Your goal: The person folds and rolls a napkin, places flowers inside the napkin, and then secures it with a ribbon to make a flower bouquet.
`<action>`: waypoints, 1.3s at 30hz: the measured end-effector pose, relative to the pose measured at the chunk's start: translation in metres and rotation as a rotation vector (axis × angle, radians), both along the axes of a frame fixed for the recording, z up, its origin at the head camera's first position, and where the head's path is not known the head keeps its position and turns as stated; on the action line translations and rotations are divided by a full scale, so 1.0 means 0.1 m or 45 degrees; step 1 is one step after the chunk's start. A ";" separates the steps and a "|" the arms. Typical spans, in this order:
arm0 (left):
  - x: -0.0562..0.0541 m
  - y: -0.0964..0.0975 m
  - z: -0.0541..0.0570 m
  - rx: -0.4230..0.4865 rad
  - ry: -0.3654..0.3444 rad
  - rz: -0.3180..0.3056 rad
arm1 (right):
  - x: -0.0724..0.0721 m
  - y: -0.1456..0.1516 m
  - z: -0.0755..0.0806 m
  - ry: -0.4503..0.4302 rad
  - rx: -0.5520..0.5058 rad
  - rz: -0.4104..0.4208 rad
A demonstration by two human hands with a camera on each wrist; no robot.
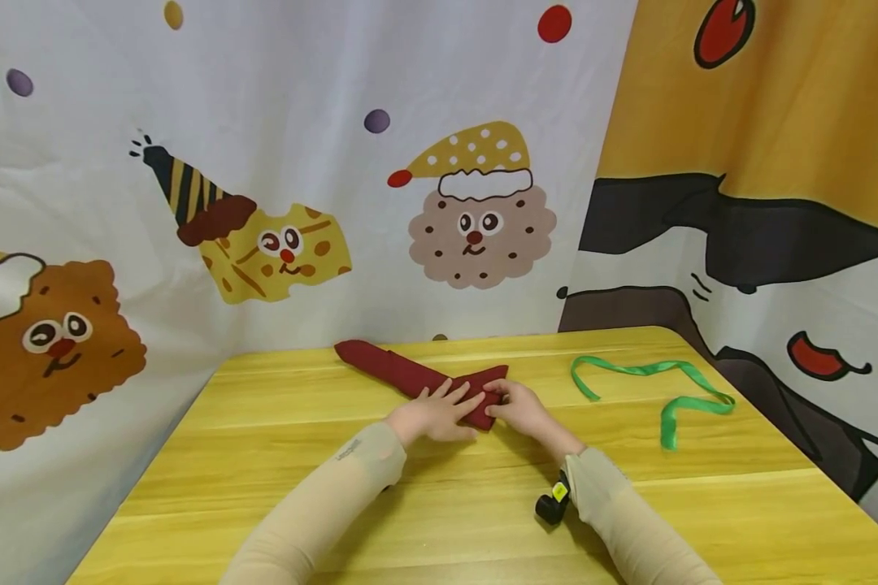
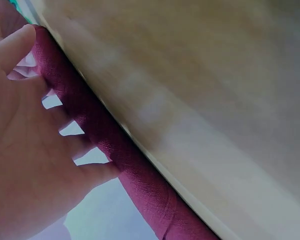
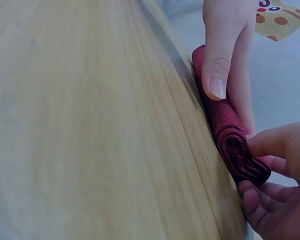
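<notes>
Lying slantwise on the counter (image 1: 190, 455) in the head view, a rolled dark red cloth (image 1: 406, 372) is running under both hands, a pointed flap (image 1: 488, 375) sticking out near its right end. The left hand (image 1: 435, 413) is resting over it, fingers splayed, probably so the roll isn't shifting or unwinding. The right hand (image 1: 521, 408) is pinching that nearer end. A green ribbon (image 1: 632, 370) is lying loose off to the right, maybe just parked out of the way.

Left wrist cam: the left grip is touching the roll with spread fingers, not wrapping it.

Right wrist cam: the coiled end (image 3: 236, 154) is showing its layers, and the right grip is holding it between thumb and fingers, I'd guess to stop them loosening.
</notes>
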State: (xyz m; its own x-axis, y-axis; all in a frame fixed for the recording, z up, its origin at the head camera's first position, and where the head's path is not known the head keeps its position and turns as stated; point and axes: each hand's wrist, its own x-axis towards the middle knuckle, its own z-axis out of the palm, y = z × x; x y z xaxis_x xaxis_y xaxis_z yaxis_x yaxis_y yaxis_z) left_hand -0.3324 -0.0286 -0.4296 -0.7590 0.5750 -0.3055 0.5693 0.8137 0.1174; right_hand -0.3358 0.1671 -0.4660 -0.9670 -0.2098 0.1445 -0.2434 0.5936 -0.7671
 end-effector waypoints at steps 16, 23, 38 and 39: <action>-0.12 0.09 -0.14 -0.109 -0.152 0.103 | 0.00 -0.01 0.03 0.177 0.159 -0.032; -0.06 0.06 -0.06 -0.078 -0.162 0.116 | 0.01 -0.02 0.01 0.214 0.121 0.009; -0.05 -0.02 0.00 -0.011 -0.146 0.031 | -0.03 0.09 -0.08 0.056 0.024 0.169; -0.05 -0.02 0.01 -0.002 -0.145 0.034 | -0.04 0.10 -0.09 0.066 0.028 0.187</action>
